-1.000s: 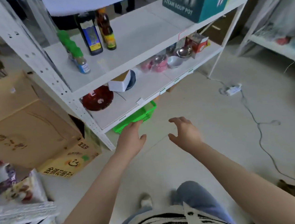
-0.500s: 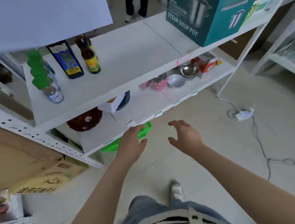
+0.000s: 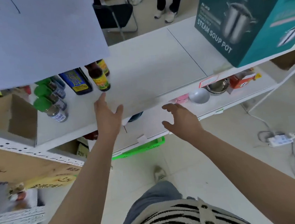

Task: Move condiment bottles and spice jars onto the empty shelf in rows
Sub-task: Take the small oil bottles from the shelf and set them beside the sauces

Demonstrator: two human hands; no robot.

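A white shelf [image 3: 149,76] holds a row of green-capped spice jars [image 3: 53,107] at its left. Behind them stand a dark bottle with a blue label [image 3: 77,82] and a brown bottle with a yellow label [image 3: 100,79]; another brown bottle [image 3: 104,67] is partly hidden behind it. My left hand [image 3: 108,117] is open over the shelf's front edge, fingertips just short of the yellow-label bottle. My right hand [image 3: 181,119] is open and empty, in front of the lower shelf.
A teal steam soup pot box [image 3: 247,21] stands on the shelf's right end. The lower shelf carries bowls [image 3: 199,95] and a red carton [image 3: 242,81]. A green basket [image 3: 141,147] sits below, cardboard boxes [image 3: 19,166] at left, a power strip [image 3: 279,140] on the floor.
The view has risen and closed in on the shelf. My left hand moved up from the lower shelf's edge onto the upper shelf; my right hand rose a little.
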